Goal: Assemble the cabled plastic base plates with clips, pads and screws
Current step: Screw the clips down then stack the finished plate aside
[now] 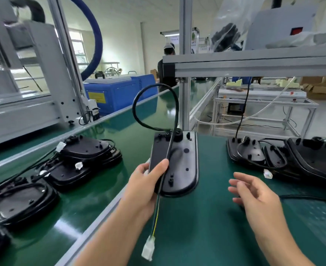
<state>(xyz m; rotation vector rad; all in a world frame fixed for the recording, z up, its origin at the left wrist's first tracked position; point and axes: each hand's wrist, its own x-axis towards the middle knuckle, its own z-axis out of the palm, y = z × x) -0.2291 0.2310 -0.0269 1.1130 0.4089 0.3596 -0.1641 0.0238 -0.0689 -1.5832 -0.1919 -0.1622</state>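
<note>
Room: factory hall, with a green table [206,227] as the work surface.
Frame: aluminium post [185,73] rising just behind the held plate.
Left of plate: stack of black base plates [52,169] with cables, on the conveyor belt.
Right of plate: more plates [292,158], cut off by the picture edge.
Base plate [177,162]: tilted up above the table, its cable [154,104] looping high, white connector [147,248] dangling.
Left hand [146,187]: clamped on plate edge and cable.
Right hand [254,194]: fingers spread, holding nothing, right of plate; blurred.

No text is legible; the blue cabinet's [120,93] yellow label [97,97] is blurred.
</note>
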